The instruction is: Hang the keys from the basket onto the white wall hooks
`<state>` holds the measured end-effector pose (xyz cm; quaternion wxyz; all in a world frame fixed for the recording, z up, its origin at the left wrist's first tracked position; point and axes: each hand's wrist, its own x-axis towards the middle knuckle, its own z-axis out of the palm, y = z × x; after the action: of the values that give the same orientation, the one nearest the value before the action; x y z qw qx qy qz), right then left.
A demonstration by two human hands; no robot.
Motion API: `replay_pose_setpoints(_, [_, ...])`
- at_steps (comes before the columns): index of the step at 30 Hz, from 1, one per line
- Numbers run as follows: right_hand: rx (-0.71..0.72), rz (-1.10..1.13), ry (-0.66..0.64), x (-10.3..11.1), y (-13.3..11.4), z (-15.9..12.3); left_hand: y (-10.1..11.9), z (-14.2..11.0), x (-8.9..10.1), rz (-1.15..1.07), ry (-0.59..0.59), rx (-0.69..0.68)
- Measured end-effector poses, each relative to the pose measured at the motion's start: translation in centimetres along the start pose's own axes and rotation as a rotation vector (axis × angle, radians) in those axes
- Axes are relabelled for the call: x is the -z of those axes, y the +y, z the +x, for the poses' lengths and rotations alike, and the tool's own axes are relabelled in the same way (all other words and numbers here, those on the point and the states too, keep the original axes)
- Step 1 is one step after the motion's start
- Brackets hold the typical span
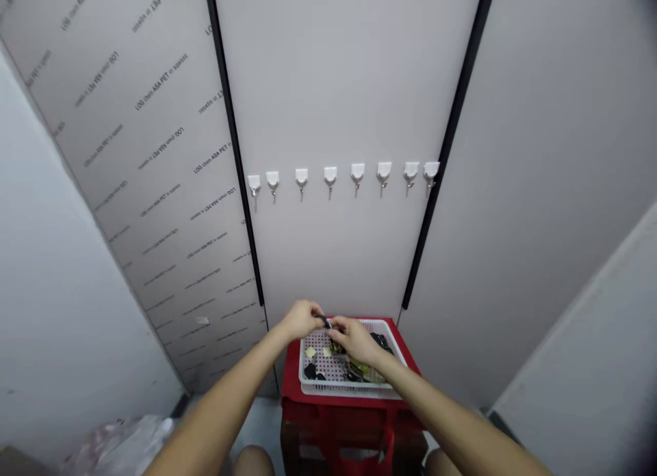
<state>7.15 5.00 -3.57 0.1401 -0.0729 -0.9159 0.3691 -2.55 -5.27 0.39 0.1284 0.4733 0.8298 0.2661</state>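
Note:
My left hand (302, 319) is closed over the far left part of a white plastic basket (354, 392). Its thumb and fingers pinch one end of a small dark strip-like piece (324, 321). Close beside it, my right hand (356, 340) is closed at the other end of the same piece. What kind of thing it is, I cannot make out. Black pieces (310, 371) and pale yellow squares (311, 352) lie on the basket's perforated floor. Packets with dark and greenish contents (365, 371) fill its right side, partly hidden under my right forearm.
The basket stands on a red cloth (290, 380) over a dark stool-like stand (302, 431). Several white hooks (330, 175) line the panel ahead, between black vertical strips (230, 113). A crumpled plastic bag (128, 445) lies at the lower left. Walls close in on both sides.

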Motion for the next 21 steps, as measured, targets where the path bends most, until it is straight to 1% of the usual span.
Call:
replay_pose_setpoints(2, [0.009, 0.172, 0.013, 1.6, -1.1, 0.4, 1.0, 0.5, 1.7, -0.217, 0.058, -0.057])
replay_pose_setpoints(5, [0.031, 0.338, 0.022, 3.8, -3.0, 1.2, 2.7, 0.8, 4.0, -0.459, 0.161, -0.123])
replay_pose_setpoints(7, [0.053, 0.414, 0.044, 4.8, -4.4, 1.9, 3.7, 0.6, 5.7, -0.567, 0.187, -0.162])
replay_pose_setpoints(10, [0.078, 0.498, 0.104, 5.8, -6.8, 3.2, 4.6, 0.1, 8.5, -0.655, 0.253, -0.199])
replay_pose_setpoints(14, [0.1, 0.598, 0.142, 5.9, -10.3, 5.6, 4.8, -0.5, 11.9, -0.752, 0.436, -0.217])
replay_pose_setpoints(18, [0.156, 0.661, 0.168, 5.3, -14.0, 8.7, 4.1, -0.8, 15.3, -0.872, 0.622, -0.186])
replay_pose_setpoints(21, [0.201, 0.674, 0.223, 4.9, -16.5, 11.3, 3.2, -0.6, 18.1, -0.8, 0.764, -0.138])
